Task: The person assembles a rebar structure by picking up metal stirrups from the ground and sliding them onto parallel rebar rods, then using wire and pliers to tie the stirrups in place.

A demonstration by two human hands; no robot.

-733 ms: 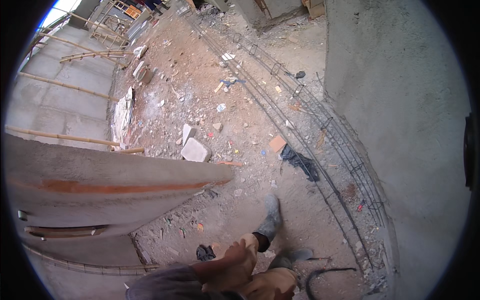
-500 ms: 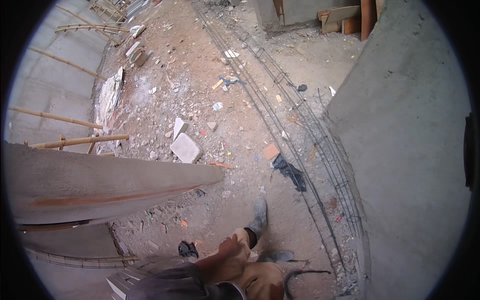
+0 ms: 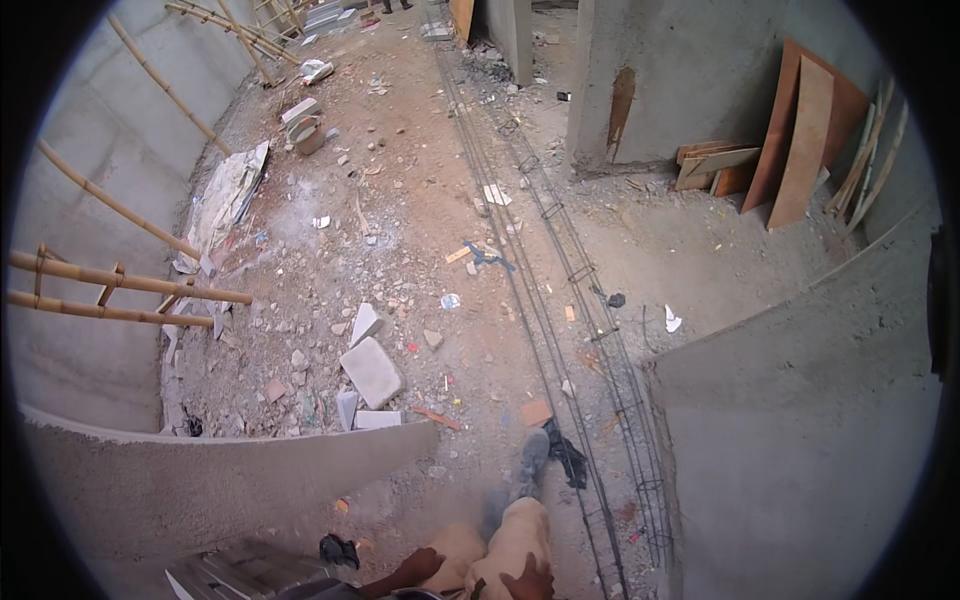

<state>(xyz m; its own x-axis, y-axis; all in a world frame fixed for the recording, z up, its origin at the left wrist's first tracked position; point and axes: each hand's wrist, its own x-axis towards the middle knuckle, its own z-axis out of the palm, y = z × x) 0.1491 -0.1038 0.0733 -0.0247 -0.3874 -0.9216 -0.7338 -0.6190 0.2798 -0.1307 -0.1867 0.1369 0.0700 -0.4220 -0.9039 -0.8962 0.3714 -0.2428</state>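
My left hand [image 3: 416, 566] hangs by my left thigh at the lower edge, its fingers blurred and partly turned away. In front of my right thigh is my right hand [image 3: 528, 580], its fingers apart and nothing seen in them. I wear tan trousers [image 3: 512, 540] and a grey boot [image 3: 535, 455], which stands beside a crumpled black plastic sheet [image 3: 567, 460]. Grey slatted pieces [image 3: 245, 572] show near my left arm; whether they touch it I cannot tell. A black crumpled thing [image 3: 339, 550] lies on the ground beside them.
A long rebar cage [image 3: 610, 375] runs along my right, beside a low grey wall [image 3: 780, 440]. Another low wall [image 3: 250, 480] ends on my left. Pale blocks [image 3: 372, 372] and rubble lie ahead. Bamboo poles [image 3: 130, 280] jut from the left; boards [image 3: 802, 140] lean at far right.
I have stepped forward; the rubble and rebar cage sit lower in view. The view has tilted up, showing more leaning boards. My right hand has come into clearer sight.
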